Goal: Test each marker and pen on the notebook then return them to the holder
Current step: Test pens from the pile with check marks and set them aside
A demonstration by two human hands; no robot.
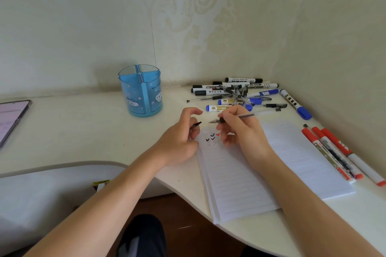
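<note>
Testing step: right hand fingers clamp a slim clear pen, left hand fingers pinch its black cap; next, probably, tick the white lined notebook beneath them.

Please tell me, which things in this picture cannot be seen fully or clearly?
All in the head view:
- Phone: cut off by the left edge, and its screen is blurred.
- Cap: mostly hidden inside the left hand.
- Check marks on the notebook: partly covered by the right hand, which holds the pen.
- Marker pile: labels too small to read, lower ones overlapped.
</note>
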